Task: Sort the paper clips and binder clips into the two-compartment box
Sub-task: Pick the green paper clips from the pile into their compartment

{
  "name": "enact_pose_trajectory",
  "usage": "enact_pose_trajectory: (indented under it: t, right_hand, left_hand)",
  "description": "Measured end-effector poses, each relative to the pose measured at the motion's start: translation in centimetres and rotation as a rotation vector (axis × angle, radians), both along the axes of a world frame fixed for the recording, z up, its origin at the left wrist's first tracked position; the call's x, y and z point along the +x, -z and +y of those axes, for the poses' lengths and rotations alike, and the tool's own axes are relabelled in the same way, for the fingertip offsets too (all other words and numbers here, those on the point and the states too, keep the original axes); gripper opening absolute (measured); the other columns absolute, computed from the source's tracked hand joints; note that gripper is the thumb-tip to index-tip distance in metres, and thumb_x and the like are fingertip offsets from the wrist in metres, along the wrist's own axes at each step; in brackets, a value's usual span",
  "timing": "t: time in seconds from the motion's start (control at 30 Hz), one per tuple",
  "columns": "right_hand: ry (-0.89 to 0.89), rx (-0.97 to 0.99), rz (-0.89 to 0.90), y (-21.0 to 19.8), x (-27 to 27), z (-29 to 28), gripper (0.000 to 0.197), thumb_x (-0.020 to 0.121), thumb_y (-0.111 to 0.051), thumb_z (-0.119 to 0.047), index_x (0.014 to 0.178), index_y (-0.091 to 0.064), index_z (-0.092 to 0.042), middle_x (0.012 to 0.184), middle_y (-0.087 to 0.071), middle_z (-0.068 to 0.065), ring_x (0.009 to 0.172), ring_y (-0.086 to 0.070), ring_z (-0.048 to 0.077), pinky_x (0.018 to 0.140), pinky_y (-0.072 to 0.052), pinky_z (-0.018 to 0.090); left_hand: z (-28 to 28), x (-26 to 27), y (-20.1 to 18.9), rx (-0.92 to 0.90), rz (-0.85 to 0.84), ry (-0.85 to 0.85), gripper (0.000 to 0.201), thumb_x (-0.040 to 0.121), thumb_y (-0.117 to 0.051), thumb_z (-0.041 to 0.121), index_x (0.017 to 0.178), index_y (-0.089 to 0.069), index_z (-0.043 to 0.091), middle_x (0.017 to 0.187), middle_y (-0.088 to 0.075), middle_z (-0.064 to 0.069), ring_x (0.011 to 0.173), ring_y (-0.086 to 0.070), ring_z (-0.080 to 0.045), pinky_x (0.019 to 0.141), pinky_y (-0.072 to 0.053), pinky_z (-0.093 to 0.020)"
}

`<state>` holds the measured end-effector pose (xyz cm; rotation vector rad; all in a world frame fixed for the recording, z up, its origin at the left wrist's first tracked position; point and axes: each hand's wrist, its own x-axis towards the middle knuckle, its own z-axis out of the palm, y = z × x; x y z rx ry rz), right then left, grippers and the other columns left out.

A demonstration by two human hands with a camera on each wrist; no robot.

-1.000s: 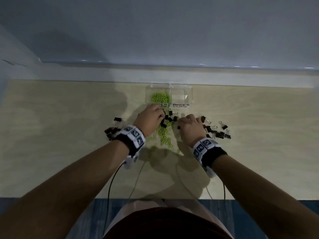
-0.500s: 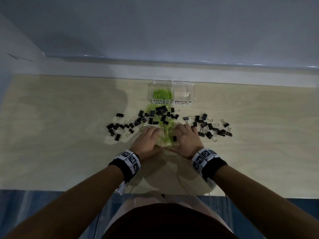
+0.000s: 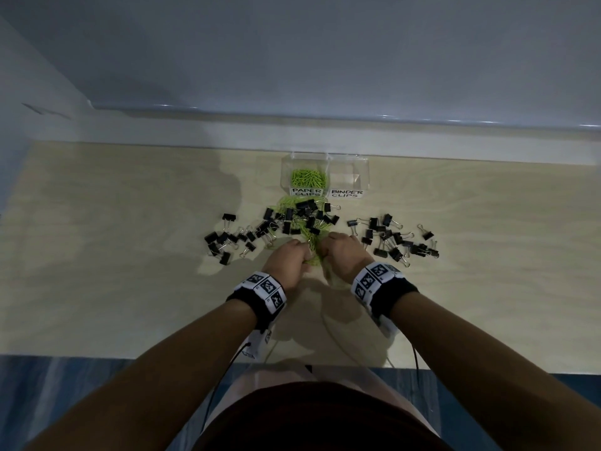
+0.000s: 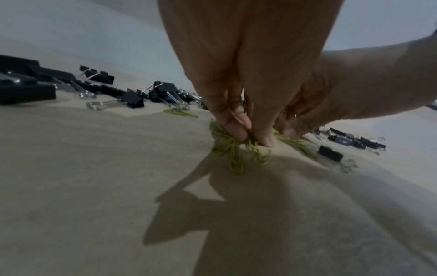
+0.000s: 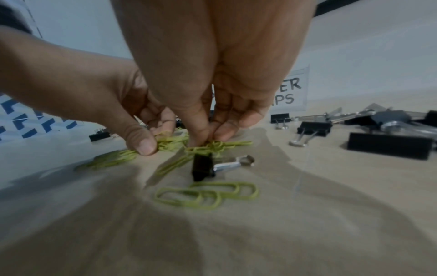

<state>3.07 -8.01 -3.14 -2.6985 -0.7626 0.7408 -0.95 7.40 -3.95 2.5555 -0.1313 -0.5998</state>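
Observation:
A clear two-compartment box (image 3: 364,177) stands at the table's far edge. Its left half, labelled PAPER CLIPS, holds green paper clips (image 3: 307,178); the right half, labelled BINDER CLIPS, looks bare. Black binder clips (image 3: 302,216) lie mixed with green clips in front of the box. My left hand (image 3: 291,260) pinches a bunch of green paper clips (image 4: 232,149) on the table. Beside it my right hand (image 3: 341,252) pinches more green paper clips (image 5: 212,146). One binder clip (image 5: 203,168) and two loose green clips (image 5: 205,194) lie just under the right hand.
More binder clips lie in a group to the left (image 3: 227,239) and another to the right (image 3: 396,239). The pale wooden table (image 3: 113,271) ends at a grey wall ledge behind the box. Cables hang off the near edge.
Both hands drew back from in front of the box toward me, came together, and their fingers closed on green paper clips. The view tilted slightly.

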Motion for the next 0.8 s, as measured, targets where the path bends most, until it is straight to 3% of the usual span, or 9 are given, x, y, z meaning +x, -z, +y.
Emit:
enact_pose_trajectory:
  t: [0.1,0.3,0.5,0.63,0.8]
  right_hand:
    - [0.059,0.033,0.069,-0.2,0.6,-0.4,0.014,0.077,-0.053,-0.002,0.087,-0.058,-0.012,0.092,-0.057,0.008,0.082,-0.057,0.028,0.069,-0.043,0.031]
    - [0.112,0.08,0.056,0.4,0.6,-0.8,0.02,0.08,-0.053,0.004,0.092,-0.059,-0.012,0.096,-0.054,0.007,0.082,-0.055,0.025,0.069,-0.04,0.027]
    - [0.12,0.153,0.095,0.1,0.2,0.0,0.02,0.078,-0.053,0.004,0.084,-0.054,-0.016,0.081,-0.055,-0.001,0.074,-0.058,0.022,0.061,-0.039,0.024]
    - [0.295,0.387,0.14,-1.6,1.3,0.0,0.021,0.084,-0.046,0.003,0.083,-0.052,-0.017,0.074,-0.063,0.0,0.066,-0.061,0.016,0.061,-0.051,0.025]
    - [0.581,0.625,0.049,-4.7,6.7,1.3,0.016,0.085,-0.054,0.002,0.082,-0.054,-0.014,0.082,-0.065,0.003,0.076,-0.065,0.013,0.068,-0.057,0.024]
  left_hand:
    - [-0.1,0.2,-0.3,0.015,0.003,-0.006,0.008,0.083,-0.061,0.007,0.09,-0.063,0.005,0.103,-0.059,-0.012,0.096,-0.055,-0.027,0.079,-0.04,-0.03]
    - [-0.1,0.2,-0.7,0.013,0.017,0.01,0.004,0.086,-0.056,0.006,0.087,-0.059,0.006,0.102,-0.057,-0.012,0.092,-0.055,-0.026,0.08,-0.044,-0.033]
    - [1.2,0.7,-2.0,-0.085,0.048,0.048,0.005,0.087,-0.056,0.007,0.086,-0.061,0.005,0.091,-0.063,-0.009,0.08,-0.058,-0.021,0.073,-0.047,-0.03]
    - [2.7,3.1,-4.1,-0.211,0.05,-0.053,0.009,0.088,-0.061,0.011,0.08,-0.06,0.015,0.08,-0.063,0.003,0.075,-0.061,-0.013,0.075,-0.052,-0.03]
    - [3.7,8.8,-6.7,-0.237,-0.124,-0.228,0.004,0.087,-0.061,0.012,0.087,-0.061,0.009,0.082,-0.064,0.001,0.073,-0.06,-0.011,0.071,-0.049,-0.019]
